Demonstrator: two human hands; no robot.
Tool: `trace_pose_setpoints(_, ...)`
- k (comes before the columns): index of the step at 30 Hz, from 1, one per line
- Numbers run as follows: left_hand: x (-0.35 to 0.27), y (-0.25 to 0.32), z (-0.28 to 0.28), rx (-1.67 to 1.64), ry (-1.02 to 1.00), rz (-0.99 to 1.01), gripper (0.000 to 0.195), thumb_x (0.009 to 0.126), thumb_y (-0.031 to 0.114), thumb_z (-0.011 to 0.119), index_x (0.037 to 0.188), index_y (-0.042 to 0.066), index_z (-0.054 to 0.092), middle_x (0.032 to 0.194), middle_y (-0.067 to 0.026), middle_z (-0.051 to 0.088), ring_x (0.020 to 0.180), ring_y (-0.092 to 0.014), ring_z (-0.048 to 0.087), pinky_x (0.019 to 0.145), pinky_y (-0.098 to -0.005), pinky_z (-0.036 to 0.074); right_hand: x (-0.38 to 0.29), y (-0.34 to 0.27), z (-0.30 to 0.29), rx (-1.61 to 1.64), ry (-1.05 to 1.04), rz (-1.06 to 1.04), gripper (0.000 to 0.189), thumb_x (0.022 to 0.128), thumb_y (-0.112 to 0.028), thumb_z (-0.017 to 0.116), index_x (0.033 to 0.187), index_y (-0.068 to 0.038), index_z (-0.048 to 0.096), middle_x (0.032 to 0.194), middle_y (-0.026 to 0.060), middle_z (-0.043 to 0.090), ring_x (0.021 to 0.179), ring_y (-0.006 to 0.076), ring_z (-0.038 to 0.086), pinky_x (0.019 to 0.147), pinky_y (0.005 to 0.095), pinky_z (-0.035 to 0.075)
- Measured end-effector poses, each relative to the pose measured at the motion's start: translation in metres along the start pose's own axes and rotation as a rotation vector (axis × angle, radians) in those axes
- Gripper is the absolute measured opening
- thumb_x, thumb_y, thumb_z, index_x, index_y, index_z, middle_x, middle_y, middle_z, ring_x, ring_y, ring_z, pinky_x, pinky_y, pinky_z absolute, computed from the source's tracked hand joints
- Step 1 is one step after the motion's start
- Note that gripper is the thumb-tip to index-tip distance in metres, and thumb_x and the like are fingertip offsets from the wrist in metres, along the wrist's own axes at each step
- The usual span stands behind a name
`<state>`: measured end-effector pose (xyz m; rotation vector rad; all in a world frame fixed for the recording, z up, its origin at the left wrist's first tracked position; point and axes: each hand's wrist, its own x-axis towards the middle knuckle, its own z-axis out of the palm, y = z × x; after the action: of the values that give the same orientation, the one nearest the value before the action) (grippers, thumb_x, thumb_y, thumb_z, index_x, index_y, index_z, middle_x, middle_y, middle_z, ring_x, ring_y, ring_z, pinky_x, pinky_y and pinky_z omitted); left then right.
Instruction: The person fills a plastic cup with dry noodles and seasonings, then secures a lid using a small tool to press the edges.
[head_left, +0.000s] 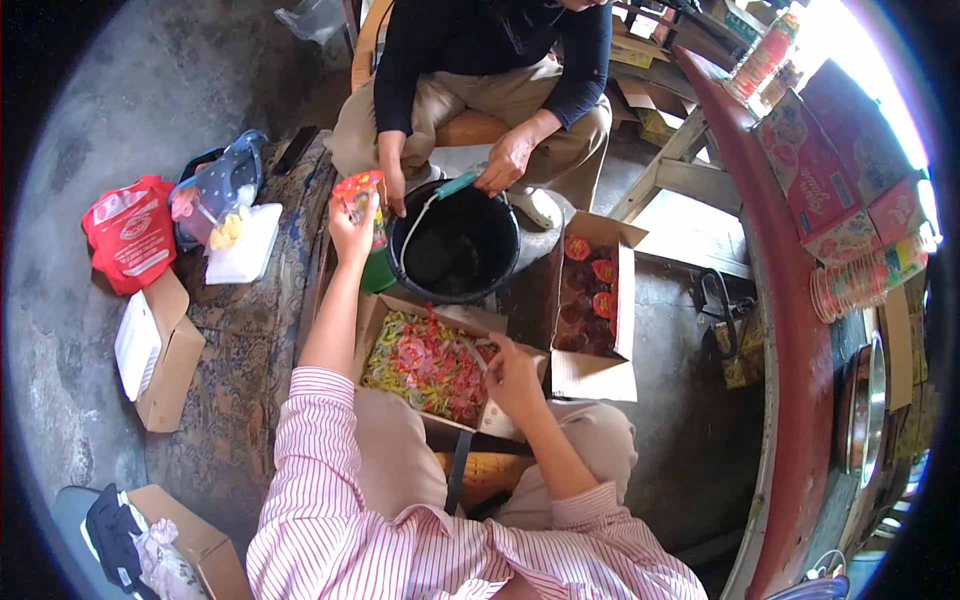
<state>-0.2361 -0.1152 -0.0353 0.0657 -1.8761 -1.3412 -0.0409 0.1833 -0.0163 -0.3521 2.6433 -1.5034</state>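
My left hand (355, 229) is raised left of a black bucket (456, 244), its fingers closed around a red printed plastic packet or cup (358, 185). My right hand (514, 375) is over the right part of an open cardboard box (487, 322) filled with red, yellow and green wrapped pieces (420, 364). A thin pale object (475, 355) is at its fingertips; what it is cannot be told. Right of the bucket, another open cardboard box (590, 364) holds several dark cups with red lids (602, 304). Part of a green container (377, 274) shows beside the bucket.
Across the bucket sits a person (480, 45) with one hand by its turquoise handle grip (459, 184). At left are a red bag (135, 232), a white foam box (244, 244) and a cardboard box (171, 375). A red-edged table (795, 360) with stacked cups (862, 277) and pink cartons (806, 165) borders the right.
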Motion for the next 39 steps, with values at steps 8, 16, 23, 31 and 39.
trace_pose_setpoints(8,-0.038,0.099,-0.031,-0.299,-0.186,-0.022,0.038,0.079,0.011,0.068,0.11,0.001,0.048,0.103,-0.008,0.06,0.094,-0.015,0.058,0.082,-0.0281,0.045,-0.029,-0.004,-0.01,0.371,0.138,0.104,0.049,0.071,0.004,0.066,0.117,-0.003,0.049,0.076,0.0013,0.055,0.068,0.0079,0.055,0.061,0.0214,0.049)
trace_pose_setpoints(16,-0.108,0.182,-0.057,-0.398,-0.254,-0.183,0.041,0.08,0.002,0.063,0.117,0.002,0.047,0.112,-0.0083,0.056,0.103,-0.014,0.054,0.091,-0.0289,0.04,-0.076,-0.017,-0.045,0.68,0.333,0.186,0.044,0.073,0.005,0.065,0.115,-0.002,0.051,0.079,-0.0027,0.053,0.072,0.0061,0.053,0.068,0.0192,0.046)
trace_pose_setpoints(23,-0.158,0.212,-0.069,-0.512,-0.249,-0.314,0.046,0.078,-0.003,0.062,0.12,0.001,0.045,0.115,-0.0092,0.054,0.107,-0.017,0.052,0.095,-0.0308,0.038,-0.097,-0.027,-0.054,0.76,0.417,0.162,0.046,0.073,0.004,0.068,0.115,-0.001,0.051,0.078,-0.0018,0.053,0.073,0.0065,0.054,0.068,0.0188,0.045)
trace_pose_setpoints(31,-0.166,0.239,-0.059,-0.467,-0.331,-0.211,0.054,0.076,-0.006,0.061,0.124,0.001,0.037,0.117,-0.0097,0.052,0.107,-0.017,0.053,0.096,-0.0316,0.038,-0.084,-0.036,-0.055,0.753,0.386,0.075,0.037,0.075,0.003,0.067,0.109,0.0,0.053,0.08,-0.0015,0.053,0.073,0.006,0.053,0.069,0.0188,0.045)
trace_pose_setpoints(39,-0.175,0.267,-0.056,-0.351,-0.359,-0.175,0.063,0.069,0.003,0.07,0.122,0.0,0.036,0.112,-0.0109,0.053,0.105,-0.019,0.054,0.091,-0.0322,0.042,-0.067,-0.109,-0.055,0.462,0.591,-0.338,0.02,0.074,0.006,0.065,0.093,0.0,0.062,0.079,0.0056,0.057,0.072,0.011,0.058,0.064,0.0211,0.048)
